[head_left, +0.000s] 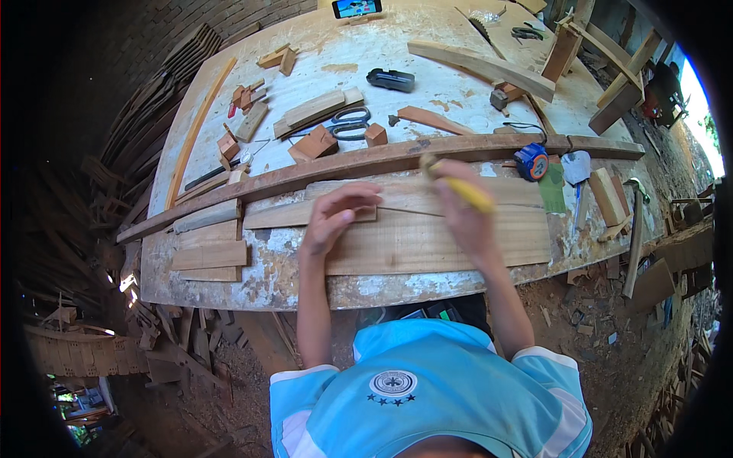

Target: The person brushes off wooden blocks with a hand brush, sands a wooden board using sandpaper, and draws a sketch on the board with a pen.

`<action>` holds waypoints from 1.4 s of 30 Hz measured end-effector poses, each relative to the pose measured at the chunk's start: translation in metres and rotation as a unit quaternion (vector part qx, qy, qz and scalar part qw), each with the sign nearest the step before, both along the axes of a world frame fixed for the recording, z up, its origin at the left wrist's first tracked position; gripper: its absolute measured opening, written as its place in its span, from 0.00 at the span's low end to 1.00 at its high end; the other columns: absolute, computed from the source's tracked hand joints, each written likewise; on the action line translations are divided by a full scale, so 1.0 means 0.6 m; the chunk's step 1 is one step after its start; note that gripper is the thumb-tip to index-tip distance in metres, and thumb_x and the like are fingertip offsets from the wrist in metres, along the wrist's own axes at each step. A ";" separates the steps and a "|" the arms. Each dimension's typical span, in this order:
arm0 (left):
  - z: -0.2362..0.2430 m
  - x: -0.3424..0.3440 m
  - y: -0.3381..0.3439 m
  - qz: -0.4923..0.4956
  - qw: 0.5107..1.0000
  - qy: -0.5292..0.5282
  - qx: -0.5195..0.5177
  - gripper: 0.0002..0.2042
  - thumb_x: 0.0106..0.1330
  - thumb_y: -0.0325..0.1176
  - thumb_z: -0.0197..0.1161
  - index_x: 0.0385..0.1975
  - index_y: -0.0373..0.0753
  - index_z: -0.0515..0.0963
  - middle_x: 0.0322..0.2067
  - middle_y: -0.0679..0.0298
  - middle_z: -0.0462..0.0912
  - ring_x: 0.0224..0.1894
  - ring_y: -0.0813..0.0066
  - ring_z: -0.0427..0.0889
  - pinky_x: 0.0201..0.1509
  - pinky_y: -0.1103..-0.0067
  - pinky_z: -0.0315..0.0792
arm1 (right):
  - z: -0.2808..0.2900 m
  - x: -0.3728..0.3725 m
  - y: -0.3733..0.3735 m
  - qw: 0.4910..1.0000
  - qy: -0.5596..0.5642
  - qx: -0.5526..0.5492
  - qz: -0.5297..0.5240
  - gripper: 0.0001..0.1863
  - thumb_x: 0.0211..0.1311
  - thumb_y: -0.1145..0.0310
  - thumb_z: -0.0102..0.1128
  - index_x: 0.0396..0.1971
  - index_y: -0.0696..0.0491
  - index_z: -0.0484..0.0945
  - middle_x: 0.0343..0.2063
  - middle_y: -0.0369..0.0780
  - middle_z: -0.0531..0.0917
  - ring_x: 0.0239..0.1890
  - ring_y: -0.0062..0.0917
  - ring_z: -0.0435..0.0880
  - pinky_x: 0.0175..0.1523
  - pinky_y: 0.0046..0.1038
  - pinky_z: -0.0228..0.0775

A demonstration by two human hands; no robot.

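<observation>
Near the middle of the bench, my left hand [336,217] hovers at or rests on the end of a narrow wooden strip [282,214], thumb and curved fingers apart; contact is unclear. My right hand [462,214], blurred, grips a yellow tool [466,191] with a tan end, too smeared to identify. Beneath both hands lies a wide plank [397,252] with a split or seam along it. A long dark beam [321,169] crosses behind them. Right of my right hand sit a blue tape measure [532,160] and a green cloth or glove [553,195].
Short boards [206,256] lie at the left. Behind the beam are scissors [347,122], wood blocks [313,143], a black case [389,80] and a propped phone [356,8]. A wooden frame [611,114] and leaning slat [634,237] are at the right. Scrap wood [84,252] surrounds the bench [290,298].
</observation>
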State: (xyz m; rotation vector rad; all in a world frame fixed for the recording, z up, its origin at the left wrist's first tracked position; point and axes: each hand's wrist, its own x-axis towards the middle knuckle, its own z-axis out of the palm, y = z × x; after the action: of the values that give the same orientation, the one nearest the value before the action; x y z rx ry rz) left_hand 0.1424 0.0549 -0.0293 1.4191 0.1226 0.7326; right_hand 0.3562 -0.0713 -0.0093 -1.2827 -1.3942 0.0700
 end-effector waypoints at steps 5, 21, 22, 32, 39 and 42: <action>-0.026 -0.062 0.028 0.326 0.787 0.301 0.429 0.15 0.51 0.35 0.65 0.39 0.40 0.79 0.46 0.58 0.77 0.51 0.59 0.72 0.57 0.67 0.64 | -0.024 -0.037 0.005 0.948 -0.111 -0.125 0.272 0.12 0.52 0.79 0.56 0.39 0.56 0.75 0.44 0.44 0.80 0.45 0.39 0.80 0.48 0.32 0.72; -0.047 -0.061 0.028 0.376 0.758 0.300 0.441 0.12 0.52 0.38 0.67 0.34 0.41 0.80 0.43 0.63 0.79 0.48 0.62 0.75 0.51 0.70 0.68 | 0.024 -0.075 -0.077 0.924 -0.275 -0.258 0.056 0.15 0.42 0.78 0.60 0.35 0.56 0.73 0.43 0.46 0.78 0.39 0.36 0.81 0.39 0.37 0.73; -0.049 -0.057 0.030 0.377 0.757 0.296 0.445 0.12 0.52 0.38 0.67 0.34 0.41 0.80 0.43 0.63 0.79 0.48 0.62 0.75 0.51 0.70 0.68 | 0.015 -0.090 -0.088 0.877 -0.294 -0.367 0.099 0.16 0.41 0.78 0.60 0.35 0.56 0.73 0.44 0.47 0.77 0.39 0.36 0.81 0.39 0.37 0.73; -0.050 -0.064 0.029 0.382 0.759 0.293 0.440 0.12 0.51 0.37 0.67 0.34 0.41 0.81 0.42 0.63 0.80 0.47 0.62 0.76 0.51 0.71 0.68 | 0.053 0.080 -0.184 0.937 -0.212 -0.215 -0.176 0.09 0.46 0.78 0.59 0.29 0.58 0.71 0.34 0.46 0.80 0.33 0.40 0.81 0.36 0.33 0.73; -0.050 -0.058 0.029 0.376 0.761 0.298 0.437 0.11 0.51 0.35 0.67 0.34 0.40 0.81 0.43 0.62 0.80 0.47 0.62 0.76 0.51 0.71 0.69 | 0.027 -0.058 -0.149 0.967 -0.064 -0.238 0.063 0.12 0.43 0.76 0.61 0.31 0.56 0.71 0.31 0.46 0.76 0.31 0.44 0.77 0.34 0.39 0.70; -0.044 -0.054 0.026 0.377 0.764 0.291 0.436 0.11 0.52 0.34 0.67 0.34 0.39 0.80 0.44 0.61 0.80 0.48 0.61 0.76 0.52 0.71 0.68 | 0.017 -0.130 -0.114 0.877 0.182 -0.215 0.390 0.06 0.52 0.73 0.58 0.27 0.56 0.70 0.25 0.46 0.76 0.28 0.42 0.76 0.33 0.37 0.68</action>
State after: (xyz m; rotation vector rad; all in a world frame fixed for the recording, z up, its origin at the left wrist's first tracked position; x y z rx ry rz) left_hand 0.1103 0.0708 -0.0556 2.5319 0.9988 1.0315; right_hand 0.2780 -0.1397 0.0008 -0.8947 -1.5194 1.1711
